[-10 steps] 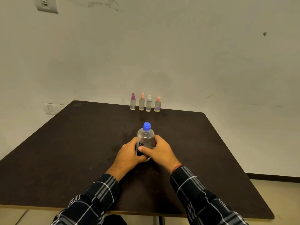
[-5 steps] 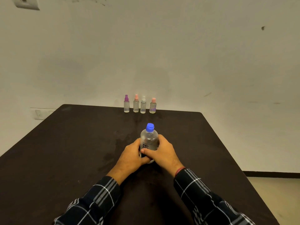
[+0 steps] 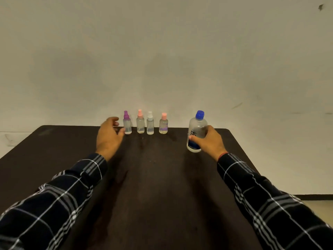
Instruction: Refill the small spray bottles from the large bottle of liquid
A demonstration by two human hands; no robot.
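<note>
Several small clear spray bottles stand in a row at the table's far edge: a purple-capped one (image 3: 127, 123), a pink-capped one (image 3: 140, 122), a white-capped one (image 3: 150, 124) and a shorter pink-capped one (image 3: 163, 124). My left hand (image 3: 108, 138) is open, fingers spread, its thumb just touching or nearly touching the purple-capped bottle. My right hand (image 3: 209, 141) grips the large clear bottle with a blue cap (image 3: 196, 131), upright on the table to the right of the row.
The dark brown table (image 3: 153, 186) fills the lower view, its far edge against a plain white wall (image 3: 162, 60). Its right edge drops to a pale floor (image 3: 320, 206).
Both hands held the large bottle at the table's middle. Now the right hand alone has carried it far right, and the left hand has let go and reached up to the purple-capped bottle.
</note>
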